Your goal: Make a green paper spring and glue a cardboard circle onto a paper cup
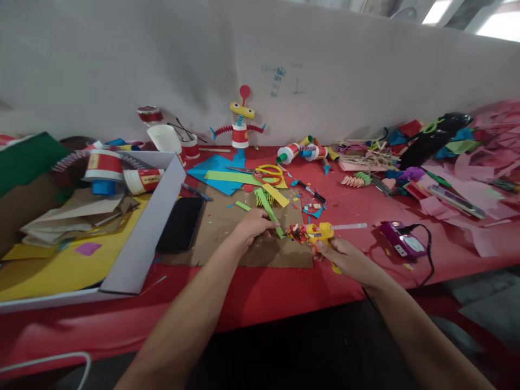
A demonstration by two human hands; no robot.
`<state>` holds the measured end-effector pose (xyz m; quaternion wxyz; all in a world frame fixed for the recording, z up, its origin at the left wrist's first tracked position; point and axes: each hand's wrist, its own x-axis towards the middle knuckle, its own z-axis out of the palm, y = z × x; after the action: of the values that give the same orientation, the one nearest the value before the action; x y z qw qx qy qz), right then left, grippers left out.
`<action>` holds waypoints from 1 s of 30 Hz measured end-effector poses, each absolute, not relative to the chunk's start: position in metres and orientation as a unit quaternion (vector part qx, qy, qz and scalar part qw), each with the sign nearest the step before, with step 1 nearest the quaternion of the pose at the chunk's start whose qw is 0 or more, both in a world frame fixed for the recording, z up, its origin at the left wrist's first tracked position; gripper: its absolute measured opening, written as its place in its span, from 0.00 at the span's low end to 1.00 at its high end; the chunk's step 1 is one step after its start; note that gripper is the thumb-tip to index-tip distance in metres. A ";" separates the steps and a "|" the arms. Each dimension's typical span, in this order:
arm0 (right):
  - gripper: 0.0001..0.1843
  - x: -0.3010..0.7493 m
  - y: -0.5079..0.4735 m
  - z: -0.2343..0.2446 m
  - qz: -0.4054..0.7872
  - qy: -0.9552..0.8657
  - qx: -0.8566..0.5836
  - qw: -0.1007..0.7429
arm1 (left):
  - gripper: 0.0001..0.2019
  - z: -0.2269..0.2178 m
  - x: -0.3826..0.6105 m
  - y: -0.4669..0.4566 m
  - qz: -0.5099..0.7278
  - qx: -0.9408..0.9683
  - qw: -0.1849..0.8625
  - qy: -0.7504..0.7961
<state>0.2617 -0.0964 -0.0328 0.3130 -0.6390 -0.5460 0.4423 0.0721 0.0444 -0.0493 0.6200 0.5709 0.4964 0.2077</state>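
My left hand [257,226] pinches a light green paper strip [268,210] above the brown cardboard sheet [219,238]. My right hand [345,254] is wrapped around a yellow hot glue gun [320,232], its nozzle close to the strip's near end; whether they touch I cannot tell. A clear glue stick [350,226] pokes out of the gun's back. Just behind the strip lie a yellow paper strip [277,195] and a folded green paper piece [264,198]. Yellow-handled scissors [270,174] rest on blue paper [215,165] and a longer green strip [227,176].
A paper-cup robot figure [239,135] stands at the back. On the left, a white box [140,244] holds cups and paper beside a black phone [181,225]. Toward the right are a purple power adapter [403,240] with a cord, wooden sticks [368,154] and pink paper [459,179].
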 end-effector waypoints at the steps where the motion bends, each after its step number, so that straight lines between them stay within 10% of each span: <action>1: 0.23 0.260 -0.095 -0.033 0.444 -0.546 -0.640 0.309 | 0.04 -0.050 0.072 0.044 0.207 0.571 0.620 0.497; 30: 0.21 0.260 -0.089 -0.032 0.338 -0.624 -0.667 0.227 | 0.04 -0.043 0.073 0.043 0.148 0.573 0.617 0.518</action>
<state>0.2596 -0.0891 -0.0319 0.2272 -0.6666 -0.6242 0.3383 0.0729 0.0432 -0.0434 0.6172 0.5734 0.5181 0.1476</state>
